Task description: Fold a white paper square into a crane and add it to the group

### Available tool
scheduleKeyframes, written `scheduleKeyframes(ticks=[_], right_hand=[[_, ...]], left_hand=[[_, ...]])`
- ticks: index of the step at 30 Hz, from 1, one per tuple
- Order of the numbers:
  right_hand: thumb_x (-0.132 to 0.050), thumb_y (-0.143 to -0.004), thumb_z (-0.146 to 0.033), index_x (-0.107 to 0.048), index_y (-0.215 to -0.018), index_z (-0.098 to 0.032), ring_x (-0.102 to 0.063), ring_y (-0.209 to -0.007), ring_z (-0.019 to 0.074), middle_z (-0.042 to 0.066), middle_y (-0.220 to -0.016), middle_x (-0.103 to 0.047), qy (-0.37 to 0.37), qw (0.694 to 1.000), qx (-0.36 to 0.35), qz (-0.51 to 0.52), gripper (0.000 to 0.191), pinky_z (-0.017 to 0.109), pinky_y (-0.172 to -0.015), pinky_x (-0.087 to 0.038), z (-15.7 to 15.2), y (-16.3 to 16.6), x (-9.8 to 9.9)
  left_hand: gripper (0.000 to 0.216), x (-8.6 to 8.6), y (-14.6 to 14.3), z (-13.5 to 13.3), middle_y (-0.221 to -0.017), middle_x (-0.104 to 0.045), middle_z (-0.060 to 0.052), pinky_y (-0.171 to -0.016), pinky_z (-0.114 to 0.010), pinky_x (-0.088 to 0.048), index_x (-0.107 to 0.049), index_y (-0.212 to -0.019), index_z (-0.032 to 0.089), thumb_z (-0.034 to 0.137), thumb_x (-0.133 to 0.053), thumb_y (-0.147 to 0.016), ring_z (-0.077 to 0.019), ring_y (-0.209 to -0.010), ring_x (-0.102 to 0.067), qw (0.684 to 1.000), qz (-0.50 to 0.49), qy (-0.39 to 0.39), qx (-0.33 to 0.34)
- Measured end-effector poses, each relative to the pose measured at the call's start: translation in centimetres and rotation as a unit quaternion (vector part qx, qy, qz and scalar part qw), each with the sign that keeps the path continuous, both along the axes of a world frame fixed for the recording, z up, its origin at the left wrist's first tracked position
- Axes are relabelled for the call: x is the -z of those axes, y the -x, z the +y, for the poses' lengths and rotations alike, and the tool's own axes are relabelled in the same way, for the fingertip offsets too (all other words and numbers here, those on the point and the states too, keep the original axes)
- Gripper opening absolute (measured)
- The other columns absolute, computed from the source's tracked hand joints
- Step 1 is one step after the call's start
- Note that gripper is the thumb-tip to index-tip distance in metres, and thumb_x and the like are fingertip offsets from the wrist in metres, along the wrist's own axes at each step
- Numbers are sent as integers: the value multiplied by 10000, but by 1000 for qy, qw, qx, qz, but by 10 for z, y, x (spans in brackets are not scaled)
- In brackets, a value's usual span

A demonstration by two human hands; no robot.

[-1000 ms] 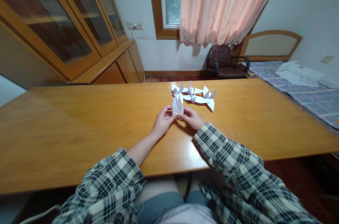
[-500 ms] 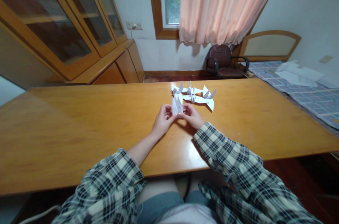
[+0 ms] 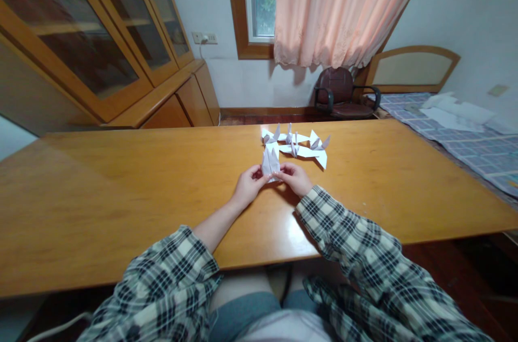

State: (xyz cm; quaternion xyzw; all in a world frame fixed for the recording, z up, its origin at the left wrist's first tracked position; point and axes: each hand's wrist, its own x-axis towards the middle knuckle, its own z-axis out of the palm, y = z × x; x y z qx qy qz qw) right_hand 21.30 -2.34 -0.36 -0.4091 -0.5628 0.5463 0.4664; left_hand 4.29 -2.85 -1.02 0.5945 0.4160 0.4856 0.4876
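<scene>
A small white folded paper piece (image 3: pixel 270 161) stands upright between my two hands over the wooden table (image 3: pixel 121 185). My left hand (image 3: pixel 246 187) pinches its lower left side. Its lower right side is pinched by my right hand (image 3: pixel 297 178). Both wrists rest near the table top, sleeves in black-and-cream plaid. Just behind the held piece lie several finished white paper cranes (image 3: pixel 297 146), wings spread.
A tall wooden cabinet with glass doors (image 3: pixel 93 45) stands at the left. Beyond the table are a dark armchair (image 3: pixel 343 95), a window with a peach curtain (image 3: pixel 340 7), and a bed with checked cover (image 3: pixel 465 137) at the right.
My fingers shifted slightly on the folded paper; the hands drew a little apart and then closed in again. The paper stays at the same spot.
</scene>
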Motion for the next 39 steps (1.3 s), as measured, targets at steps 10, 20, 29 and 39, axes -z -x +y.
scheduleKeyframes(ticks=[10,20,29,39], right_hand=[[-770,-610,-453,-600,-685,-154,-510,-537,93,-30,-583,-585,6,1000,-22,-18,353,239,-538,-402,-5,2,-8],[-672,-691,-572,-538,-665,-167,-446,-504,85,-48,-542,-493,4,997,-58,-43,428,222,-480,-363,-9,4,-12],[-603,-752,-599,-636,-811,-154,-470,-563,107,-13,-636,-558,-48,996,-61,-40,449,239,-518,-378,-11,7,-13],[-673,-637,-661,-647,-700,-156,-470,-544,109,-10,-584,-558,2,998,-61,1,509,235,-492,-359,-14,7,-15]], left_hand=[[275,-9,4,-8,-650,-569,29,-552,-205,-393,-607,-799,155,430,-615,-795,-112,-596,-516,994,86,-43,-51],[285,-8,2,-5,-680,-572,24,-570,-208,-414,-540,-798,160,432,-625,-782,-107,-605,-521,1000,-12,-2,20],[353,-10,-3,-12,-756,-580,-5,-638,-238,-441,-566,-863,152,503,-546,-831,-137,-699,-539,998,11,-2,67],[389,-14,0,-14,-737,-598,-15,-640,-241,-430,-619,-823,142,503,-483,-871,-142,-690,-531,995,63,-53,61]])
